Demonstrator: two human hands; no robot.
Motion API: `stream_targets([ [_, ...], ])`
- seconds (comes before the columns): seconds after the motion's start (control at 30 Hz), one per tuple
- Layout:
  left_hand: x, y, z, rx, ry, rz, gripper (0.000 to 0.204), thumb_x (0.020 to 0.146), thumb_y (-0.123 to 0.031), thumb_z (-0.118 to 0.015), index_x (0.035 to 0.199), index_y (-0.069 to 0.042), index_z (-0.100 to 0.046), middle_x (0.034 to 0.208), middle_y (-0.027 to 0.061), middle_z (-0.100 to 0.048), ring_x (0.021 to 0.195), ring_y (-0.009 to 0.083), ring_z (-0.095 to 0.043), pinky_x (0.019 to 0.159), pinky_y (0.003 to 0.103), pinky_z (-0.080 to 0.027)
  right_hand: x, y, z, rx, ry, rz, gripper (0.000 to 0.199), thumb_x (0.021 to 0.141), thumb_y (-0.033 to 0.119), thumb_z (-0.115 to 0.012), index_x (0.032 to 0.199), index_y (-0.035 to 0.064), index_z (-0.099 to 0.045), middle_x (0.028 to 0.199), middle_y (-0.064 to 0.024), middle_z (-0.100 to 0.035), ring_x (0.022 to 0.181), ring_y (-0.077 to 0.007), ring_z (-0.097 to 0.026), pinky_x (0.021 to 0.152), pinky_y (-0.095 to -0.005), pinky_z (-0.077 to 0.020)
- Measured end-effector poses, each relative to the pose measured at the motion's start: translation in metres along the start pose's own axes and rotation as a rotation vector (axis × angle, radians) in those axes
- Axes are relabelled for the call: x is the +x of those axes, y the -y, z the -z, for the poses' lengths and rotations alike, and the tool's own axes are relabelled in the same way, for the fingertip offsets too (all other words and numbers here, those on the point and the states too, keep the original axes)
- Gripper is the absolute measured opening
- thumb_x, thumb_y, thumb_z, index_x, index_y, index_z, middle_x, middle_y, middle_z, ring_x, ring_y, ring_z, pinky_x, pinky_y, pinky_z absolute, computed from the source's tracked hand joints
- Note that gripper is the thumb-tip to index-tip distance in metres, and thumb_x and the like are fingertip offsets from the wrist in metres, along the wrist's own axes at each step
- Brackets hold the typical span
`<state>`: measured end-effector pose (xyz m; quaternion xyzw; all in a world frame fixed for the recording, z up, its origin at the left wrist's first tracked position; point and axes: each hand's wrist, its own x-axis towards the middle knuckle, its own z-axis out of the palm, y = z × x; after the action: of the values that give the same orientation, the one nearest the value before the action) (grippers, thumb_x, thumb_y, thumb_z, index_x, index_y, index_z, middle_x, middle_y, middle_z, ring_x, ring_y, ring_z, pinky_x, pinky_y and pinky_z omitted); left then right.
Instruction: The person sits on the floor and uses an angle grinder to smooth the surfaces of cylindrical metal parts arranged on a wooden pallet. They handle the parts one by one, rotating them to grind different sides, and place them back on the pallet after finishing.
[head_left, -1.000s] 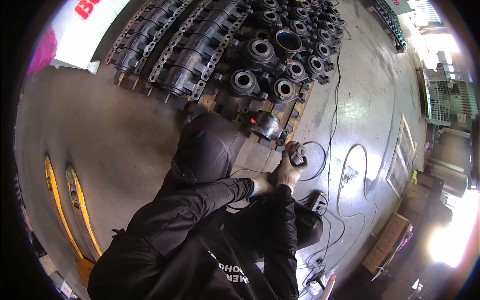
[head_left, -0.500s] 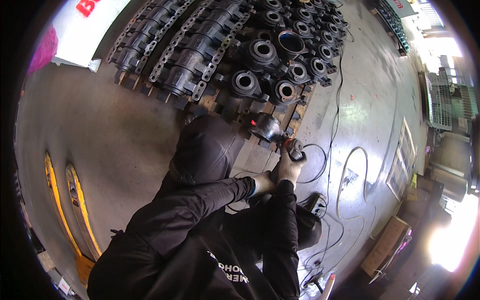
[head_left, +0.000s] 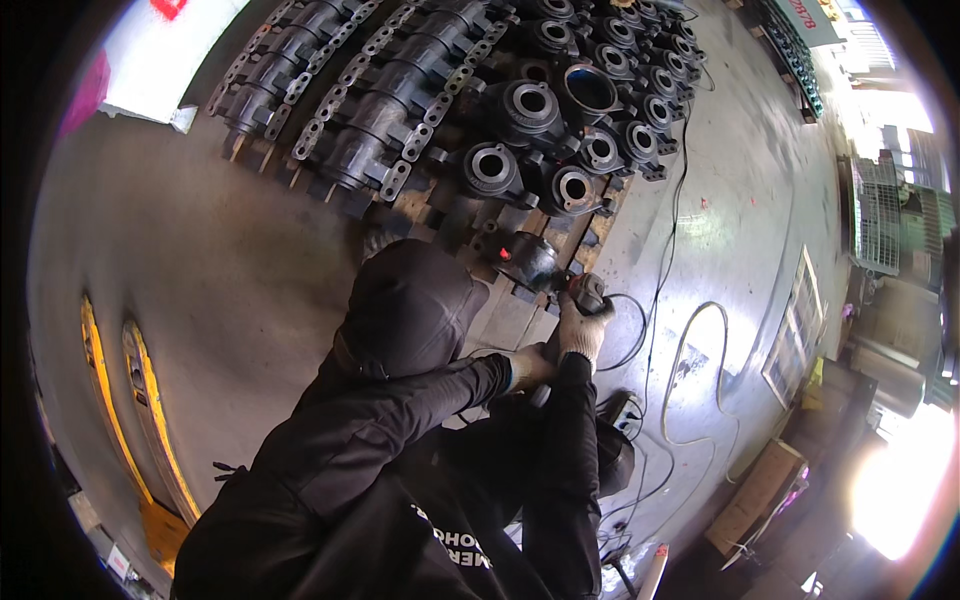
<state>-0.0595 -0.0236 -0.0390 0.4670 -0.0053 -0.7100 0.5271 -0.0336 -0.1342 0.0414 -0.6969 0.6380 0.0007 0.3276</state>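
In both gloved hands I hold a corded angle grinder (head_left: pixel 588 291) with a dark body and a reddish part at its head. My right hand (head_left: pixel 581 332) is wrapped round it just behind the head. Lower down, my left hand (head_left: pixel 531 367) grips the rear of the body, which the hands and sleeves partly hide. The grinder's head is right beside a dark, round metal casting (head_left: pixel 530 262) with a red mark, lying on a wooden pallet (head_left: pixel 592 243). Whether the disc touches the casting is hidden.
Many black ring-shaped castings (head_left: pixel 490 168) crowd the pallet ahead, beside long track-like assemblies (head_left: pixel 385 110). Black cables and a pale hose (head_left: pixel 672 390) loop over the floor at right, near a power strip (head_left: pixel 626 412). Yellow forks (head_left: pixel 150 400) lie at left.
The view has shifted slightly. Both hands keep their grip on the angle grinder, which stays beside the round casting with hardly any movement.
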Motion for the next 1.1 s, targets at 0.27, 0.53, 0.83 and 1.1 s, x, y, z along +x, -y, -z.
stream_targets([
  [0.27, -0.019, -0.022, -0.003, 0.050, 0.015, 0.019, 0.049, 0.090, -0.022, -0.072, 0.133, -0.003, -0.058, 0.124, 0.0092, -0.069, 0.112, 0.0169, -0.063, 0.097, 0.033, -0.049, 0.001, 0.000, 0.000, -0.017, -0.015, 0.005, 0.098, 0.080, 0.044, -0.083, 0.154, 0.0050, -0.031, 0.131, -0.0291, -0.066, 0.124, -0.0402, -0.065, 0.106, -0.0440, -0.0487],
  [0.53, -0.011, -0.007, -0.002, -0.081, 0.044, -0.045, 0.048, 0.090, -0.020, -0.074, 0.132, -0.003, -0.058, 0.123, 0.0084, -0.069, 0.109, 0.0167, -0.063, 0.098, 0.034, -0.049, -0.002, 0.002, -0.001, -0.043, -0.025, 0.009, 0.098, 0.080, 0.044, -0.084, 0.154, 0.0063, -0.031, 0.132, -0.0275, -0.066, 0.125, -0.0398, -0.065, 0.106, -0.0442, -0.0487],
  [0.83, 0.000, 0.005, -0.004, -0.140, 0.089, -0.027, 0.058, 0.090, -0.023, -0.078, 0.138, 0.001, -0.056, 0.135, 0.0107, -0.067, 0.119, 0.0172, -0.063, 0.101, 0.033, -0.050, -0.003, -0.001, -0.002, -0.076, -0.032, 0.014, 0.098, 0.081, 0.046, -0.083, 0.154, 0.0074, -0.031, 0.131, -0.0269, -0.067, 0.123, -0.0400, -0.066, 0.105, -0.0444, -0.0498],
  [1.1, -0.031, -0.027, -0.004, -0.051, 0.079, 0.028, 0.062, 0.091, -0.028, -0.077, 0.141, 0.000, -0.053, 0.134, 0.0117, -0.066, 0.115, 0.0181, -0.063, 0.096, 0.034, -0.052, -0.003, -0.004, -0.004, -0.067, -0.014, 0.024, 0.098, 0.079, 0.045, -0.085, 0.152, 0.0051, -0.033, 0.132, -0.0278, -0.066, 0.124, -0.0404, -0.065, 0.106, -0.0449, -0.0488],
])
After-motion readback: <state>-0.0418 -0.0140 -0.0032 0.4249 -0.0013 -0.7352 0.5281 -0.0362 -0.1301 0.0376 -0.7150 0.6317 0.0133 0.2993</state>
